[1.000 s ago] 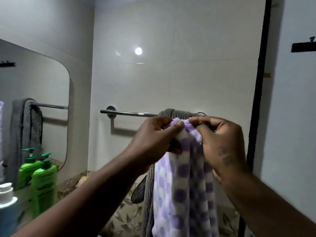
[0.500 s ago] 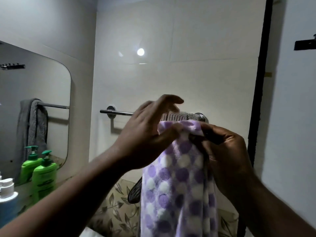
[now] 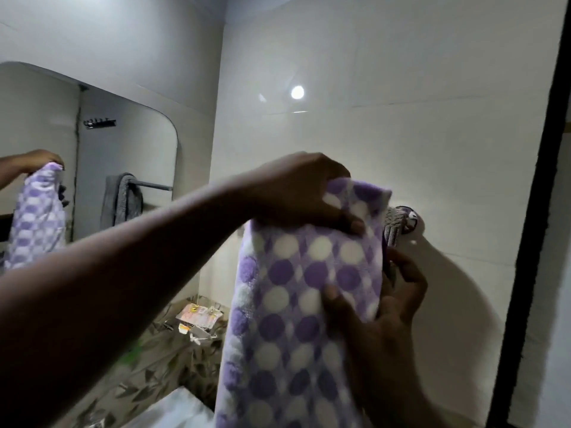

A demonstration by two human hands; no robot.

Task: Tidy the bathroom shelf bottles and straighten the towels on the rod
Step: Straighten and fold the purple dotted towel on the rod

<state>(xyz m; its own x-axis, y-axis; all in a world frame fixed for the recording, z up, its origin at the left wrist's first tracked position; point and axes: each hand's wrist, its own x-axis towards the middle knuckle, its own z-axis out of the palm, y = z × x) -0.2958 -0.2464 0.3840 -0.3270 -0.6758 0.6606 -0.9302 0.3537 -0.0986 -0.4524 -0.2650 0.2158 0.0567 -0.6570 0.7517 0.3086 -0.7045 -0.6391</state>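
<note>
The left hand grips the top edge of the purple dotted towel, held up in front of the wall. The right hand pinches the towel's right side lower down. A grey towel hangs just behind, on the rod's right end.

Large pale glossy wall tiles fill the view, and a round spot of light reflects on them above a thin grout line. On the left wall hangs a mirror with rounded corners; it reflects a small rack of hooks. Lower down runs a band of leaf-patterned tiles. A dark vertical frame stands along the right edge.
</note>
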